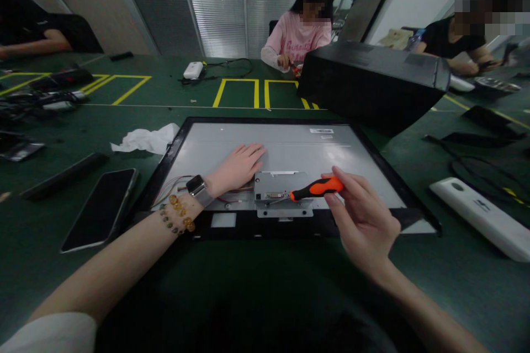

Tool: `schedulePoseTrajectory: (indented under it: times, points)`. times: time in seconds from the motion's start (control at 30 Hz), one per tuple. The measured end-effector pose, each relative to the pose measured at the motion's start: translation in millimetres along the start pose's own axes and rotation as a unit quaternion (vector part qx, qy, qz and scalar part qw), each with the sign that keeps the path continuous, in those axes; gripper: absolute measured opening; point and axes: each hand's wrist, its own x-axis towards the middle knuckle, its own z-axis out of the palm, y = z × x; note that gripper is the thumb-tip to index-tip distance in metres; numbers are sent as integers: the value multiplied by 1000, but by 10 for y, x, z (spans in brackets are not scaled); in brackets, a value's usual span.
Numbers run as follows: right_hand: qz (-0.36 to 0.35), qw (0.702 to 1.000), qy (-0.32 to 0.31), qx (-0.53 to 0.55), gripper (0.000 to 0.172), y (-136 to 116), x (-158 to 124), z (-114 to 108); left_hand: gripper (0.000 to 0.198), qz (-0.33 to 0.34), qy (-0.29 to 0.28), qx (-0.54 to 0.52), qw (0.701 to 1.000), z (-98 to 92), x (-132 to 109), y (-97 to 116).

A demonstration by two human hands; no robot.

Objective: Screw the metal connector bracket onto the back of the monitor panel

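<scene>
"What do we have in our right hand (366, 223)?"

"We have a screwdriver (319, 187), with the fingers pinched around the end of its orange and black handle. Its shaft slants left and down across the lower part of a small metal box (285, 181). We cannot tell whether the tip sits in a screw."

"And our left hand (240, 167)?"

"We have it palm down on the grey back of a screen (290, 153), just left of the metal box. Its fingers are stretched out, only slightly spread, and grip nothing. We wear a watch (196, 185) and strings of beads (189, 224) on that wrist."

"Where does the screen lie?"

"Flat on the green worktop (248, 281) in front of us, with the metal box near its closest edge."

"What else do we see about it?"

"To the left, a dark phone (101, 209) and a crumpled tissue (147, 139); to the right, a long white case (480, 218). Behind the screen's far right corner, a big black box (372, 85) partly hides a person in pink (302, 38) sitting opposite us."
</scene>
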Motion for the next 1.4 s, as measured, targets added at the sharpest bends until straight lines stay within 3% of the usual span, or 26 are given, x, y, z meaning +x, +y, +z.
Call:
schedulePoseTrajectory:
  times: [0.23,0.43,0.7,0.93,1.2,1.4]
  points:
    - [-7,999,-46,22,53,-37,25,-7,43,1,3,-1,1000,-1,-4,-3]
    - [-43,999,-5,-32,55,-31,31,-19,42,-1,6,1,1000,13,-2,-4]
    - [-15,999,-45,5,57,-29,7,-8,41,2,7,2,1000,-7,-5,7]
    - [-21,1000,-14,-8,56,3,-9,-10,42,1,6,1,1000,8,3,2]
    - [-7,998,-44,35,54,-9,-2,-8,43,3,7,-1,1000,0,-4,9]
    - [-15,999,-24,42,53,6,-3,2,43,2,6,-2,1000,6,-5,0]
